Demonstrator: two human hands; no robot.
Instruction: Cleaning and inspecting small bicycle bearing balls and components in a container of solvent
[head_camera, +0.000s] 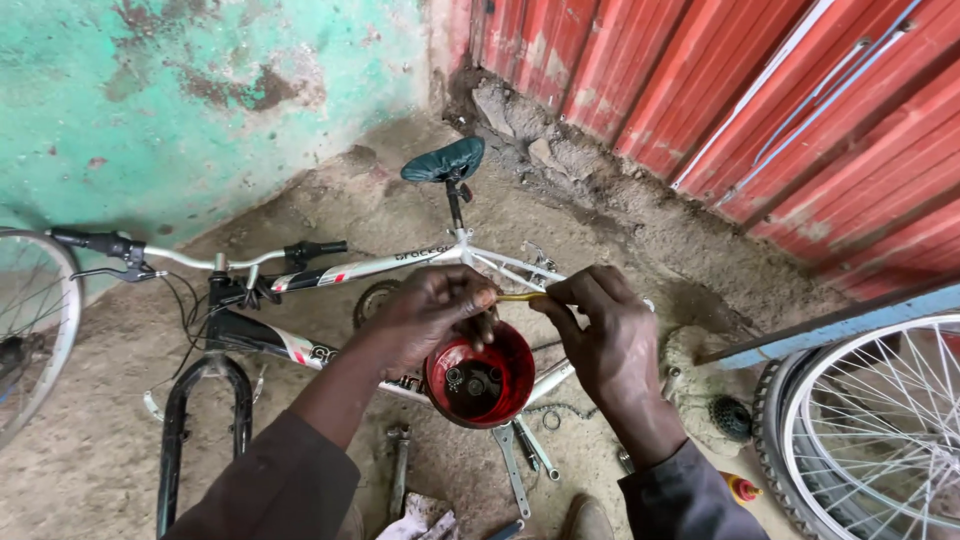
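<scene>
My left hand (425, 315) holds a small red bowl (481, 382) by its rim; dark oily liquid and several small metal parts lie inside it. My right hand (605, 335) pinches a thin yellow stick-like tool (520, 296) just above the bowl, and the left fingers touch its other end. Below both hands lies a white and black bicycle frame (380, 265) on the dirt floor, with no wheels fitted, its dark green saddle (444, 160) toward the back.
Wrenches (512, 468) and a chain piece (553, 410) lie on the ground under the bowl. A spoked wheel (870, 430) stands at right, another wheel (30, 320) at left. A sprocket cluster (730, 418) and a small red-capped bottle (742, 488) sit nearby. Red corrugated wall behind.
</scene>
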